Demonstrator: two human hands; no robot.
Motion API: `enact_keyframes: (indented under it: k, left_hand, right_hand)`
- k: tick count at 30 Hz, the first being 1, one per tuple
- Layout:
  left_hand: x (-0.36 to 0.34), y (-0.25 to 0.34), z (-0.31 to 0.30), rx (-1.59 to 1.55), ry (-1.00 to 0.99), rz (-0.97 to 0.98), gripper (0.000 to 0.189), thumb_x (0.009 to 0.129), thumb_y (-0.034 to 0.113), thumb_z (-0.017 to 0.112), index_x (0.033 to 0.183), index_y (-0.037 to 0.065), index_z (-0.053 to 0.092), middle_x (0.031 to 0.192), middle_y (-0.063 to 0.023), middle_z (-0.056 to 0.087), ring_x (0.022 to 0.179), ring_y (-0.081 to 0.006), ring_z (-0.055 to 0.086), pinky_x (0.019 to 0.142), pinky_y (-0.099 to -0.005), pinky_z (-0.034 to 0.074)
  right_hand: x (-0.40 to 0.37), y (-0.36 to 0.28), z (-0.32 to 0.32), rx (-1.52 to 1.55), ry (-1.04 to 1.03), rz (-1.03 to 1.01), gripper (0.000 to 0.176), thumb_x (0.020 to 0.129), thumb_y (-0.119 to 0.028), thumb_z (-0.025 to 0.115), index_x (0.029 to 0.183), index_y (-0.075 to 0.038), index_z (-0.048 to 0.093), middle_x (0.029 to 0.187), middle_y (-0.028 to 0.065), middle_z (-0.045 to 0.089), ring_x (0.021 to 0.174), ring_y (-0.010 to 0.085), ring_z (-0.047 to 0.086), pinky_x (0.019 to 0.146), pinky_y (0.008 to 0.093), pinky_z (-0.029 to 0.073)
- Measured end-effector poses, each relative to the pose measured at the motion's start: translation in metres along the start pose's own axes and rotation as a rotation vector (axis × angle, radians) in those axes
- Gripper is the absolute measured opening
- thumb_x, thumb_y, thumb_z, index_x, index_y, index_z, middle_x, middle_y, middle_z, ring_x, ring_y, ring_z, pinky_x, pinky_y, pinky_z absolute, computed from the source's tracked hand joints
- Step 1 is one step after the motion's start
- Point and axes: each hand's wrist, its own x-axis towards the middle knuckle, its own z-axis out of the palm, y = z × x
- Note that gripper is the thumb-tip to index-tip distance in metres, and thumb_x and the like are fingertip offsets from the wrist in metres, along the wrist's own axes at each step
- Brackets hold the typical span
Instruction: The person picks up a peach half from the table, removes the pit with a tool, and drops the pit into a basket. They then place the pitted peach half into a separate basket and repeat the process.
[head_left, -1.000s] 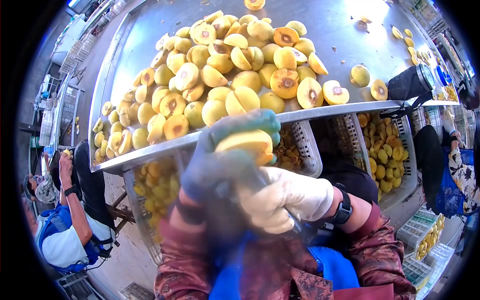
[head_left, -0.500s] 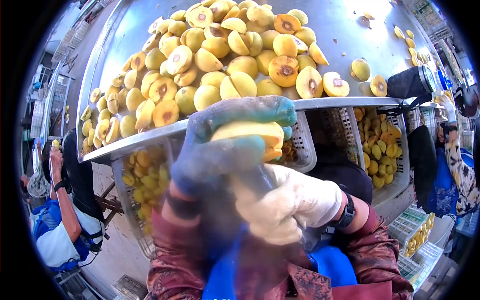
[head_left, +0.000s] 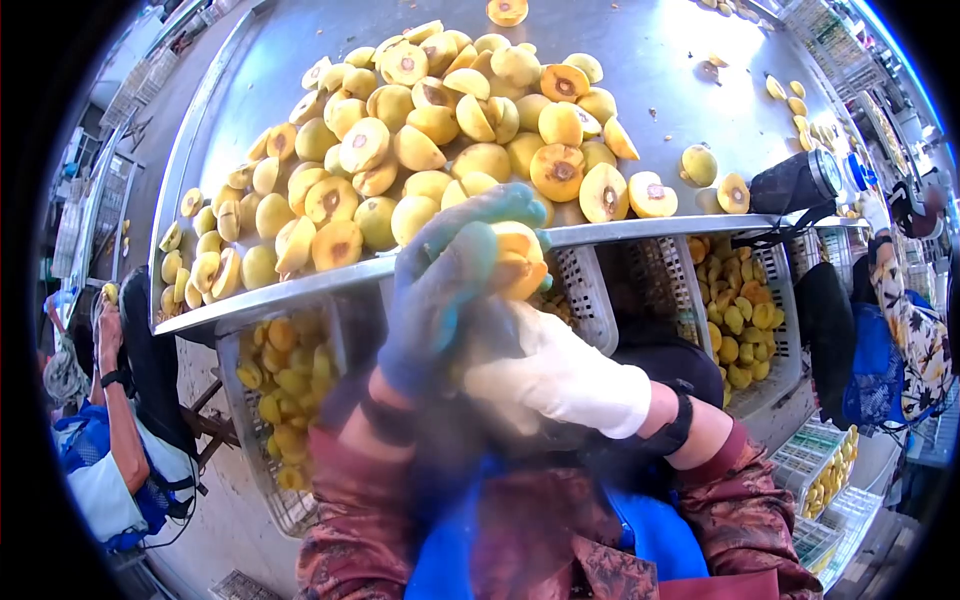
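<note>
In a grey and teal glove, my left hand [head_left: 440,290] is closed around a yellow peach [head_left: 518,262], whose cut orange flesh faces right. My right hand [head_left: 560,375], in a white glove, is held just below and right of it with curled fingers. A blur covers the space between the hands, so what the right fingers grip cannot be made out. Beyond both hands, a heap of halved peaches [head_left: 420,135] lies on a metal table [head_left: 640,90], several with stones showing.
Below the table edge stand crates of peach pieces, one at left [head_left: 285,400] and one at right [head_left: 745,310]. A black container [head_left: 795,185] sits on the table's right side. Other people work at the far left [head_left: 120,440] and far right [head_left: 900,340].
The peach has turned from lying sideways to facing its cut flesh right, and my left fingers have shifted around it. My right hand has moved slightly left. The view has shifted a little.
</note>
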Motion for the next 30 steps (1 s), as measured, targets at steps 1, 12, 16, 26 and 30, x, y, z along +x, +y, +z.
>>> enact_keyframes:
  k: [1, 12, 16, 26, 30]
  left_hand:
    - [0.001, -0.007, -0.002, -0.046, 0.017, 0.021, 0.062, 0.096, 0.043, 0.054, 0.135, -0.004, 0.046, 0.127, -0.0205, 0.057, 0.112, -0.0309, 0.061, 0.087, -0.043, 0.057]
    - [0.001, -0.016, -0.005, -0.213, 0.101, 0.168, 0.058, 0.1, 0.043, 0.047, 0.138, 0.0, 0.043, 0.129, -0.0167, 0.056, 0.119, -0.0291, 0.055, 0.101, -0.042, 0.046]
    - [0.009, -0.003, -0.017, -0.627, 0.292, 0.055, 0.063, 0.096, 0.053, 0.047, 0.132, 0.001, 0.05, 0.12, -0.0145, 0.062, 0.107, -0.0289, 0.063, 0.089, -0.0452, 0.055]
    - [-0.199, 0.087, -0.179, 0.316, 0.741, 0.195, 0.059, 0.101, 0.046, 0.04, 0.132, -0.003, 0.051, 0.126, -0.016, 0.06, 0.113, -0.0271, 0.061, 0.094, -0.0427, 0.053]
    - [-0.324, 0.026, -0.198, 0.76, 1.053, 0.024, 0.038, 0.098, 0.032, 0.055, 0.117, 0.0, 0.064, 0.115, -0.0113, 0.065, 0.109, -0.0174, 0.06, 0.093, -0.0317, 0.049]
  right_hand:
    - [0.005, 0.009, 0.003, -0.011, 0.052, -0.043, 0.03, 0.087, -0.016, 0.064, 0.107, -0.002, 0.047, 0.065, 0.0039, 0.053, 0.049, 0.0097, 0.048, 0.046, 0.0258, 0.04]
    - [0.017, 0.025, 0.02, -0.769, 0.43, -0.353, 0.041, 0.085, -0.02, 0.069, 0.112, 0.002, 0.049, 0.085, 0.0264, 0.062, 0.081, 0.0441, 0.063, 0.071, 0.0479, 0.05]
    - [0.016, 0.033, 0.013, -0.95, 0.496, -0.511, 0.032, 0.085, -0.022, 0.07, 0.105, -0.004, 0.051, 0.087, 0.0208, 0.062, 0.076, 0.0417, 0.063, 0.064, 0.0471, 0.051]
    - [0.009, 0.092, -0.064, -1.657, 0.18, -0.132, 0.025, 0.086, -0.016, 0.061, 0.109, -0.01, 0.053, 0.089, 0.0192, 0.065, 0.08, 0.0388, 0.065, 0.069, 0.048, 0.052]
    - [0.0, 0.091, -0.051, -1.544, 0.183, -0.168, 0.038, 0.087, -0.015, 0.062, 0.121, -0.003, 0.049, 0.101, 0.0218, 0.065, 0.091, 0.041, 0.063, 0.077, 0.0457, 0.05]
